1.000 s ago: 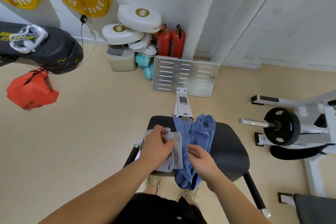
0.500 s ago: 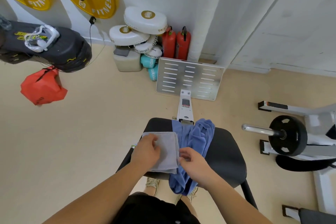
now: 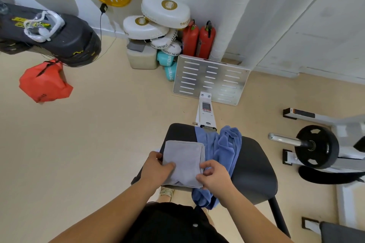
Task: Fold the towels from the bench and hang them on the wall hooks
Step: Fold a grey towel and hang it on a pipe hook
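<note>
A grey towel (image 3: 184,161), folded into a flat rectangle, lies on the left part of the black padded bench (image 3: 254,165). My left hand (image 3: 156,170) grips its near left edge, thumb on top. My right hand (image 3: 214,177) pinches its near right edge. A crumpled blue towel (image 3: 223,148) lies beside the grey one, down the middle of the bench, its near end hanging over the front edge. No wall hooks are in view.
A perforated metal footplate (image 3: 211,79) stands on the floor beyond the bench. White boxing pads (image 3: 164,11) and two red fire extinguishers (image 3: 198,39) sit in the corner. A barbell plate (image 3: 316,147) and its frame are on the right, a red bag (image 3: 43,83) on the left.
The grey towel, bunched in my left hand a second ago, now lies folded flat on the bench. Both hands have moved to its near edge.
</note>
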{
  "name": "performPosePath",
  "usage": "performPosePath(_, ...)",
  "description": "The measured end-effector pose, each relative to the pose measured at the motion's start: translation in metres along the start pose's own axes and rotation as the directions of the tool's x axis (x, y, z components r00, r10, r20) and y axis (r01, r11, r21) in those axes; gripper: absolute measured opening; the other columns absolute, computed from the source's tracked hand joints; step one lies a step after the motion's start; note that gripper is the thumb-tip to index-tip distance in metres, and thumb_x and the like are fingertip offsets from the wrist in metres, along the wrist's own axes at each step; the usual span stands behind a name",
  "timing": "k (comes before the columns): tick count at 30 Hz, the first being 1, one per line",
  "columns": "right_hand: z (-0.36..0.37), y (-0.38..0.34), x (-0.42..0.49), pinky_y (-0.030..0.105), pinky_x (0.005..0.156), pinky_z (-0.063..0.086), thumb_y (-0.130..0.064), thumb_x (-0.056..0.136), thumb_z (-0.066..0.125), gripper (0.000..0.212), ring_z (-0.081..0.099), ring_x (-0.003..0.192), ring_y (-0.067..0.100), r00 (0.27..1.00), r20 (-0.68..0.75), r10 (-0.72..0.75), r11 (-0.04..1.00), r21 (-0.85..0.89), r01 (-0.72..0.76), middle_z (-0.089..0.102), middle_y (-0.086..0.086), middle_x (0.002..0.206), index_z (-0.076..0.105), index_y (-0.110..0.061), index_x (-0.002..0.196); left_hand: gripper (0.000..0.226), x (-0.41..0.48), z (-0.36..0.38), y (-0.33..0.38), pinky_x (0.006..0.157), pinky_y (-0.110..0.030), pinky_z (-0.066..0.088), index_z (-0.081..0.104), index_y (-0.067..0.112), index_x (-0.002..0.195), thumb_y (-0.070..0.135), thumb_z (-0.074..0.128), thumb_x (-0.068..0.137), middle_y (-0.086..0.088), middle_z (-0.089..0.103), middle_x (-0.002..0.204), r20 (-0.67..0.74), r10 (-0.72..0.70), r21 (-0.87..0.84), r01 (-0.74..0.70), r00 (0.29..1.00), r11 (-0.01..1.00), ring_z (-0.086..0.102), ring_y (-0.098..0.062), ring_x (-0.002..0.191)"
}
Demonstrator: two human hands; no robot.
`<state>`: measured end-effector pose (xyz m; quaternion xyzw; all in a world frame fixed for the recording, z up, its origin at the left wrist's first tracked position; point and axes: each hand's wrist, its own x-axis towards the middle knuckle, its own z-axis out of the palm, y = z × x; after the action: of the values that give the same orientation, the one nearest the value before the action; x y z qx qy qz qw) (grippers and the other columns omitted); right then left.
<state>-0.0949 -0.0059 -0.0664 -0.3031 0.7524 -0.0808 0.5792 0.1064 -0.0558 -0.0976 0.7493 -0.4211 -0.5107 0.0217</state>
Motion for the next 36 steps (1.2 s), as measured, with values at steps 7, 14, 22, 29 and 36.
performPosePath(7, 0.016, 0.014, 0.003, 0.023, 0.081, 0.048, -0.042, 0.09, 0.063, 0.032, 0.054, 0.102, 0.012, 0.946, -0.177, -0.273, 0.83, -0.54, 0.139, 0.047, -0.01, 0.114, 0.048, -0.033, 0.117, 0.026, 0.012, -0.007, -0.006, 0.084, -0.034, 0.057, 0.058, 0.023, 0.106, 0.031, 0.074, 0.087, 0.006, 0.066, 0.102, 0.114, -0.032, -0.099, 0.043, 0.993, 0.994, 0.064, -0.016, 0.094)
performPosePath(14, 0.034, 0.006, 0.026, 0.045, 0.104, 0.047, -0.07, 0.075, 0.055, 0.086, 0.047, 0.131, 0.029, 0.858, -0.017, -0.514, 0.533, -0.789, 0.304, 0.047, 0.005, 0.144, 0.034, -0.038, 0.153, 0.03, 0.005, -0.012, -0.003, 0.069, -0.023, 0.054, 0.056, 0.022, 0.109, 0.025, 0.075, 0.086, 0.003, 0.066, 0.1, 0.126, 0.031, -0.131, -0.014, 0.992, 0.991, 0.065, -0.011, 0.09)
performPosePath(22, 0.039, 0.008, 0.041, 0.042, 0.103, 0.048, -0.071, 0.07, 0.059, 0.091, 0.05, 0.124, 0.027, 0.843, -0.043, -0.536, 0.551, -0.774, 0.31, 0.047, 0.002, 0.139, 0.035, -0.038, 0.151, 0.039, -0.009, -0.005, 0.019, 0.085, -0.03, 0.06, 0.054, 0.035, 0.122, 0.025, 0.07, 0.088, 0.012, 0.067, 0.104, 0.207, 0.17, -0.104, -0.151, 0.963, 0.983, 0.065, -0.004, 0.095)
performPosePath(29, 0.018, 0.029, 0.023, 0.029, 0.091, 0.056, -0.049, 0.09, 0.066, 0.056, 0.057, 0.116, 0.019, 0.865, -0.146, -0.479, 0.714, -0.638, 0.288, 0.051, -0.001, 0.135, 0.051, -0.029, 0.14, 0.047, -0.021, 0.02, 0.04, 0.078, -0.016, 0.047, 0.052, 0.029, 0.132, 0.031, 0.066, 0.088, 0.009, 0.061, 0.116, 0.052, 0.304, 0.13, -0.308, 0.951, 0.942, 0.06, -0.006, 0.098)
performPosePath(36, -0.007, 0.034, 0.021, 0.024, 0.087, 0.052, -0.019, 0.098, 0.054, 0.028, 0.06, 0.086, 0.012, 0.933, -0.047, -0.357, 0.899, -0.288, 0.329, 0.065, -0.01, 0.097, 0.065, -0.029, 0.121, 0.049, -0.032, 0.06, 0.053, 0.092, -0.029, 0.051, 0.044, 0.019, 0.142, 0.033, 0.058, 0.097, -0.002, 0.053, 0.125, 0.158, 0.398, 0.298, -0.428, 0.904, 0.853, 0.06, -0.018, 0.108)
